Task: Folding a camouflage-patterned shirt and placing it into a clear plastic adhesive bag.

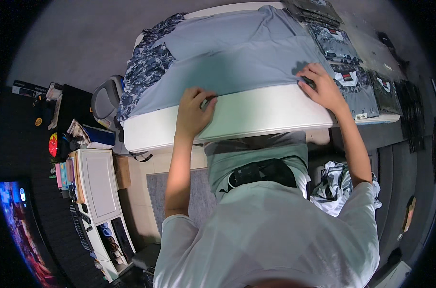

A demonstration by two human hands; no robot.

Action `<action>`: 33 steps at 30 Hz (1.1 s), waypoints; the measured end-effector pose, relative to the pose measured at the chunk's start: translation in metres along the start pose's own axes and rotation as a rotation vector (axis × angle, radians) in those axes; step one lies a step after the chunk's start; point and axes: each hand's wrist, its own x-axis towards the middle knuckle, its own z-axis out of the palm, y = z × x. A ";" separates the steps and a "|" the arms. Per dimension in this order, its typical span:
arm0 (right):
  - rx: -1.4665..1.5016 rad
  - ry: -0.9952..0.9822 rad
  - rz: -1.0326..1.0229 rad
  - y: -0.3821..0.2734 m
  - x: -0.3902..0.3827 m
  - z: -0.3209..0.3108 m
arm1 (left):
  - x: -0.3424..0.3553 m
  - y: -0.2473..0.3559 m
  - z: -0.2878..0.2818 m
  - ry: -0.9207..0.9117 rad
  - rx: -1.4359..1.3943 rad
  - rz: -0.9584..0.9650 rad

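The gray shirt (pixel 237 60) lies flat across the white table (pixel 261 113), its near edge just under the 2 hands, and its thin cloth could easily bunch if they pulled unevenly. The left hand (pixel 195 113) has its fingers loosely curled at that edge; the right hand (pixel 323 89) bends its thumb and fingers toward each other near the right end, over a dark patch. I cannot tell whether either is pinching cloth. Tugging from the right alone might skew the shirt and set in the creases at its far right, while a swing of that wrist could knock the bagged shirts (pixel 354 91) just beside it, since slick plastic probably slides. The gray cloth looks soft, matte and smooth, with shallow ripples; the patterned sleeve (pixel 148 69) is blotched dark blue and pale, more rumpled. The tabletop is hard-looking, with rounded corners; the bags are clear, glossy, roughly rectangular.
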 end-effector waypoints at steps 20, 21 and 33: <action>-0.359 0.006 0.167 0.151 0.110 0.018 | 0.002 -0.011 0.001 0.115 0.013 -0.013; -0.358 -0.112 0.183 0.166 0.119 0.026 | 0.001 -0.011 0.000 0.138 0.043 -0.027; -0.543 -0.020 0.405 0.174 0.112 0.040 | -0.001 -0.016 -0.011 0.094 -0.052 -0.017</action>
